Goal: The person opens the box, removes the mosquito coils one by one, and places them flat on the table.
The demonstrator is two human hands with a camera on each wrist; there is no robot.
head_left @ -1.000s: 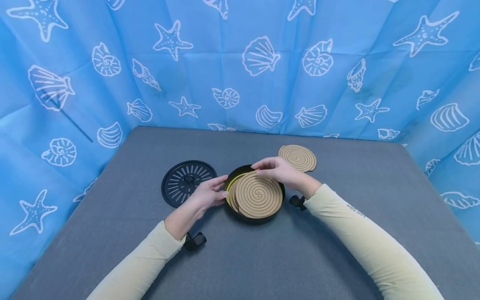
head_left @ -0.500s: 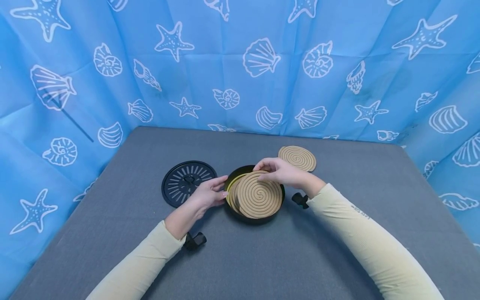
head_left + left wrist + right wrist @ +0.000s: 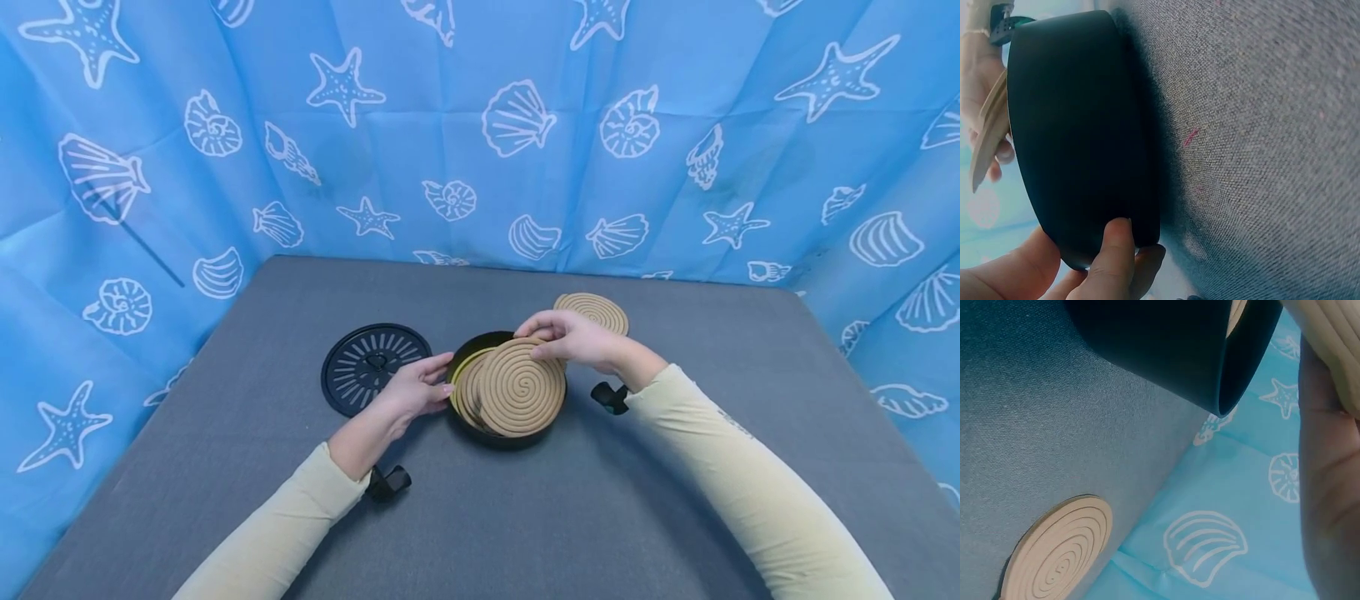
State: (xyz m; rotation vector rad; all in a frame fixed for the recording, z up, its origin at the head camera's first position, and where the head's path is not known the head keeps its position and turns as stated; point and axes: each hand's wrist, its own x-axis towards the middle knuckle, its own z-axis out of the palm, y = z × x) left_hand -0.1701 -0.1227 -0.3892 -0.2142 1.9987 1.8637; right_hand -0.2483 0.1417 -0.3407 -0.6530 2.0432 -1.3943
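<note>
My right hand [image 3: 577, 340] pinches a tan mosquito coil [image 3: 521, 387] by its upper right edge. The coil is tilted over a round black tin [image 3: 506, 442], its near edge low inside the rim. Under it, another tan coil [image 3: 469, 390] and a yellow ring [image 3: 456, 379] show at the tin's left side. My left hand [image 3: 411, 390] holds the tin's left wall, thumb and fingers spread along it. In the left wrist view the fingers [image 3: 1116, 256] press the tin's dark side wall [image 3: 1079, 125], and the raised coil [image 3: 991, 131] sticks out beyond the rim.
A black slotted lid [image 3: 367, 379] with a small ring at its centre lies left of the tin. Behind my right hand, another tan coil [image 3: 596, 310] lies on the grey tabletop [image 3: 480, 525]. A blue seashell curtain [image 3: 450, 125] hangs behind the table.
My right hand has shifted slightly right and lifted the coil's far edge, tilting it and uncovering more of the coil beneath. The left hand stays on the tin.
</note>
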